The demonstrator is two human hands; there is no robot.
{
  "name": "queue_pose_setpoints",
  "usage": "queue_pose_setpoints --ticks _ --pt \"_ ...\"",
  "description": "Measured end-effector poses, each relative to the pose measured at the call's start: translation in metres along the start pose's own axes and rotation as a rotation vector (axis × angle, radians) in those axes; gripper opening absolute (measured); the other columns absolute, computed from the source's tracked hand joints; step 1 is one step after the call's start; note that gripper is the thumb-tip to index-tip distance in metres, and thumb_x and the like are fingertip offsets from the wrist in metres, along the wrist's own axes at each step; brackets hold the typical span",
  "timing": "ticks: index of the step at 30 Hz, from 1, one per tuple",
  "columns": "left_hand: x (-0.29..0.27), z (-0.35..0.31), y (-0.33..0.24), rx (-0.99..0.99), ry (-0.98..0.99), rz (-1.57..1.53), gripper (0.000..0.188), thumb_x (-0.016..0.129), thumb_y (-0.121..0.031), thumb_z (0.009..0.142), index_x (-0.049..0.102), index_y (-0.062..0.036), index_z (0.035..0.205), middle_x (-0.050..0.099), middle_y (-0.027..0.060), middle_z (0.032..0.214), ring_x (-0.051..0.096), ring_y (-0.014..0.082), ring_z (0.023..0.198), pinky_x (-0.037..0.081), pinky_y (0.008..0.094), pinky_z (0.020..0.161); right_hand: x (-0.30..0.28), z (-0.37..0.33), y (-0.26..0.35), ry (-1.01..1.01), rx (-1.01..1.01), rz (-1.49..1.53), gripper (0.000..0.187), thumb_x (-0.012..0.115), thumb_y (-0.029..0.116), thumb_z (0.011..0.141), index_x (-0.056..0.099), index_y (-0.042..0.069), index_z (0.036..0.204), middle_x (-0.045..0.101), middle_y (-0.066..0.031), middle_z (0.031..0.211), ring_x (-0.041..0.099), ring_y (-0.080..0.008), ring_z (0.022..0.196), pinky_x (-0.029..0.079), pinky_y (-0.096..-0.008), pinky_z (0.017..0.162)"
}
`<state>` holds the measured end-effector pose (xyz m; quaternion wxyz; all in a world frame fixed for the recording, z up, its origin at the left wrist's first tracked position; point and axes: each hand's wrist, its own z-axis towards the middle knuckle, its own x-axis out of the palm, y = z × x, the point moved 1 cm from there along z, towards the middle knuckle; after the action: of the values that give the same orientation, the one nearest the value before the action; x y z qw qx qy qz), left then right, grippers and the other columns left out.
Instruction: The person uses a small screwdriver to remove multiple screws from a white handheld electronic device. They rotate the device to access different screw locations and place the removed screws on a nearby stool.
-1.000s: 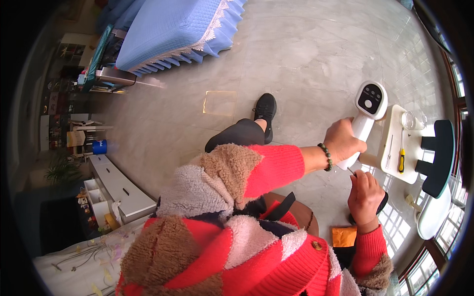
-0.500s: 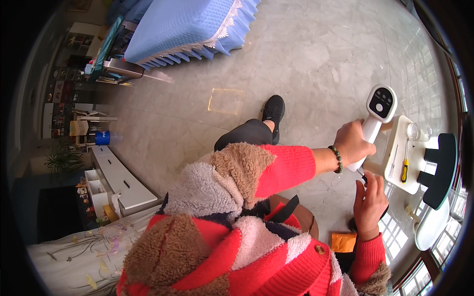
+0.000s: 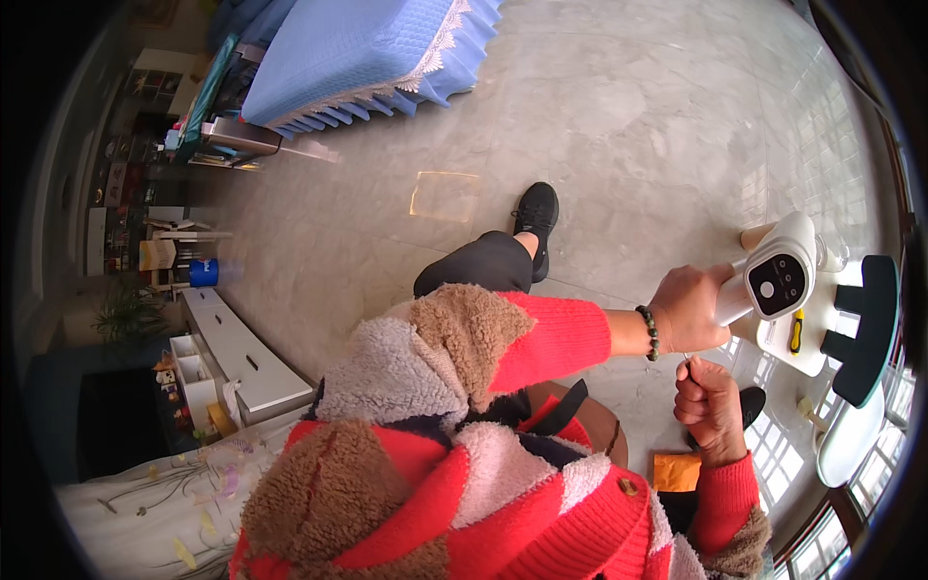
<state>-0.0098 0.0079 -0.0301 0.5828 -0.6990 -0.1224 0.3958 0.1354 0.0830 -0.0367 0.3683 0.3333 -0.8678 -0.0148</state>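
Left hand (image 3: pixel 688 309) wrapped round the handle of the white device (image 3: pixel 781 275) — fingers closed, thumb side toward the head, button panel facing up. Device is held in the air, out in front and to the right, partly over the white chair (image 3: pixel 775 340). Right hand (image 3: pixel 713 404) just below, fingers curled, thumb and forefinger pinching a thin shaft (image 3: pixel 687 358); its tip by the handle is too small to read, so contact can't be told. Yellow screwdriver (image 3: pixel 796 332) lies on the chair, not in use.

To work the handle end well, I'd brace the device on the lap or chair — held free, it would likely swing. Tilt the handle end into view, line the shaft up straight, push gently, avoid prying sideways.
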Motion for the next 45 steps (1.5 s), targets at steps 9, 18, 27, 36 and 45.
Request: queue_pose_setpoints --ticks 9,18,27,36,45 --pt "-0.01 0.024 0.008 -0.456 -0.025 -0.35 0.04 0.07 -0.014 0.054 0.062 0.0045 0.088 0.066 0.02 0.083 0.066 0.0318 0.076 0.052 0.0386 0.07 0.028 -0.021 0.011 -0.717 -1.262 -1.797 0.024 0.068 0.011 0.08 0.058 0.007 0.101 0.052 -0.0079 0.076 0.056 -0.0243 0.062 0.045 -0.0329 0.054" --pt "-0.006 0.007 0.003 -0.254 0.004 -0.155 0.036 0.067 -0.014 0.056 0.059 0.001 0.087 0.066 0.0204 0.081 0.065 0.037 0.076 0.052 0.0422 0.068 0.01 -0.007 -0.002 -0.461 -0.779 -1.099 0.01 0.058 0.009 0.089 0.057 0.003 0.082 0.03 -0.0019 0.048 0.039 -0.0121 0.043 0.033 -0.0297 0.043" --pt "-0.006 0.017 0.002 -0.187 -0.002 -0.137 0.032 0.068 -0.015 0.055 0.06 0.0007 0.082 0.065 0.0194 0.076 0.065 0.0357 0.074 0.052 0.0417 0.068 0.024 -0.015 0.002 -0.577 -0.986 -1.369 0.017 0.063 0.017 0.087 0.06 0.004 0.099 0.042 -0.0028 0.06 0.047 -0.0157 0.053 0.04 -0.0297 0.049" --pt "0.0 0.014 0.018 -0.397 0.107 -0.472 0.032 0.066 -0.011 0.058 0.058 0.003 0.086 0.065 0.0142 0.075 0.065 0.0257 0.069 0.051 0.0364 0.063 0.021 -0.016 0.007 -0.587 -1.263 -1.761 0.013 0.066 0.013 0.08 0.057 0.007 0.088 0.046 -0.0054 0.063 0.049 -0.0233 0.052 0.041 -0.0362 0.049" --pt "-0.005 0.007 0.002 0.022 0.086 0.007 0.037 0.067 -0.017 0.061 0.06 -0.0013 0.094 0.066 0.0185 0.081 0.064 0.0351 0.074 0.051 0.0391 0.067 0.011 -0.008 0.001 -0.065 -0.072 -0.108 0.031 0.049 0.027 0.098 0.058 0.005 0.077 0.031 0.0085 0.054 0.02 -0.0039 0.042 0.014 -0.0217 0.038"
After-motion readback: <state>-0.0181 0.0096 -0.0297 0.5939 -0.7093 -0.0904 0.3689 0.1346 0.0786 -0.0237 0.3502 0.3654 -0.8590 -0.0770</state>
